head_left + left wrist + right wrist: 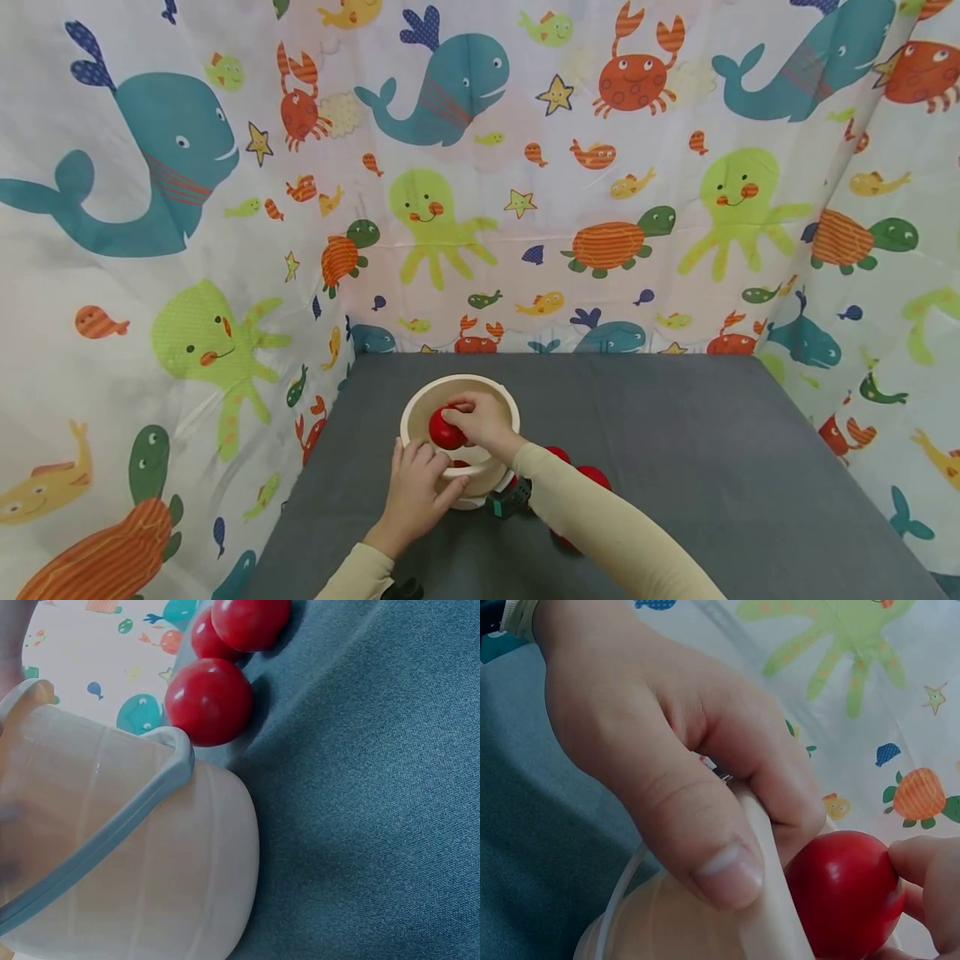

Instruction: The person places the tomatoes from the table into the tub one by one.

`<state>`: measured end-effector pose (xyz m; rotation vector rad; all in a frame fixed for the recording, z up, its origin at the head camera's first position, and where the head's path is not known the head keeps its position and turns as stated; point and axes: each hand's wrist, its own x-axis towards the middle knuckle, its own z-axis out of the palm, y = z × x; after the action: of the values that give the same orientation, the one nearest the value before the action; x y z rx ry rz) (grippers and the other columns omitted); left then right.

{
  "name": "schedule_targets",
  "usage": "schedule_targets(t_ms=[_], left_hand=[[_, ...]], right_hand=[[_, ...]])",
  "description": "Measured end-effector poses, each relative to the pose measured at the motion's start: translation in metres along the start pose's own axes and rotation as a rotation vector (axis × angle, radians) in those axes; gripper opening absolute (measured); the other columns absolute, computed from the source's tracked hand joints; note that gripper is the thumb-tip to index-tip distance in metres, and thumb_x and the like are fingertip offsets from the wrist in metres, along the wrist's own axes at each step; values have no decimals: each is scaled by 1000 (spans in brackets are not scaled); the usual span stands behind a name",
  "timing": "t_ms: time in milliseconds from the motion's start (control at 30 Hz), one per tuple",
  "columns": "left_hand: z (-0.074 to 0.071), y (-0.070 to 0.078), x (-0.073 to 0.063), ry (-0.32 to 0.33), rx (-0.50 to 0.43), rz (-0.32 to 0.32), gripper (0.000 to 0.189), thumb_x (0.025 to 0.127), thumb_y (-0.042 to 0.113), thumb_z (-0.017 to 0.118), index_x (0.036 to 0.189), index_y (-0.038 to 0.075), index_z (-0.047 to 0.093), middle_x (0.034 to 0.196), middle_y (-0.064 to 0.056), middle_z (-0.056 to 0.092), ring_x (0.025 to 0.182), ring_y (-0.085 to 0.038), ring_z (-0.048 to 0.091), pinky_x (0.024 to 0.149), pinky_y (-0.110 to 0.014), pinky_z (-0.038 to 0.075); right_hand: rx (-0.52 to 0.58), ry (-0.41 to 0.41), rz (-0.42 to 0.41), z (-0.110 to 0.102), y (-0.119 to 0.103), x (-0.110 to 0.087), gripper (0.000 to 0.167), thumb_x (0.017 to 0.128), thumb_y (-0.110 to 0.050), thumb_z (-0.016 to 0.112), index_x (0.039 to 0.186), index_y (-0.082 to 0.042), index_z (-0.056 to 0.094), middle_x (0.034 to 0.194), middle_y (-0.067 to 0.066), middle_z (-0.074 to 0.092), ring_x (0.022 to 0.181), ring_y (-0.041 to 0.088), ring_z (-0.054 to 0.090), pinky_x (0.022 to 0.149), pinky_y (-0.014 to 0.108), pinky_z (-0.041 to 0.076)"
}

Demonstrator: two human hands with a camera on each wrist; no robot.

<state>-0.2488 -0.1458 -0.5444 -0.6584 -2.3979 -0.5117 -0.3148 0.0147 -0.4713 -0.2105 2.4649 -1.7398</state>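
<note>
A cream bucket [420, 400] with a pale handle [112, 844] stands on the grey cloth in the head view. My left hand [417, 492] grips its near rim, thumb outside and fingers over the edge; the right wrist view shows this left hand [682, 750] up close. Inside the bucket's mouth, my right hand [486, 423] holds a red ball [446, 428] between thumb and fingers. That red ball [846, 894] appears beyond the rim in the right wrist view, with part of my right hand [937, 885] beside it. Something red [459, 463] shows low inside the bucket.
Several red balls lie right of the bucket, partly behind my right sleeve, including one ball [595, 477] farther out. Beside the bucket in the left wrist view rests another ball [208, 703]. A curtain [480, 208] printed with sea animals surrounds the grey cloth [675, 433].
</note>
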Motion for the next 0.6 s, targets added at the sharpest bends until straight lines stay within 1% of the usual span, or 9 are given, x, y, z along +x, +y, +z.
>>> schedule_targets(t_ms=[267,367,433,500,600], left_hand=[[-1,2,0,-8,1,-8,22,89,38,77,87,19,66,90,-4,63,111,-35,58,105,-86,33],[-1,2,0,-13,9,-13,21,89,38,77,87,19,67,91,-4,64,111,-34,58,105,-85,34],[0,1,-1,-14,14,-17,21,89,38,77,87,20,67,91,-4,65,111,-34,58,105,-85,34],[0,1,-1,-14,16,-17,21,89,38,77,88,19,68,92,-4,65,111,-34,59,105,-85,34],[1,0,-1,-7,18,-11,22,88,37,77,89,17,68,92,-5,65,110,-35,59,104,-85,35]], right_hand=[[-40,-3,18,1,2,1,35,97,-19,77,128,-3,72,120,20,73,99,34,72,67,42,66],[-67,4,22,3,3,2,35,96,-19,78,127,-4,73,120,20,73,100,34,72,68,43,66],[-98,10,24,5,3,1,34,96,-19,78,126,-5,74,120,19,73,99,31,71,69,41,66],[-118,15,19,6,3,1,32,95,-18,78,125,-6,74,117,18,74,93,27,71,68,38,65],[-130,23,1,7,2,1,32,95,-15,77,125,-4,74,112,18,74,78,25,70,63,35,63]])
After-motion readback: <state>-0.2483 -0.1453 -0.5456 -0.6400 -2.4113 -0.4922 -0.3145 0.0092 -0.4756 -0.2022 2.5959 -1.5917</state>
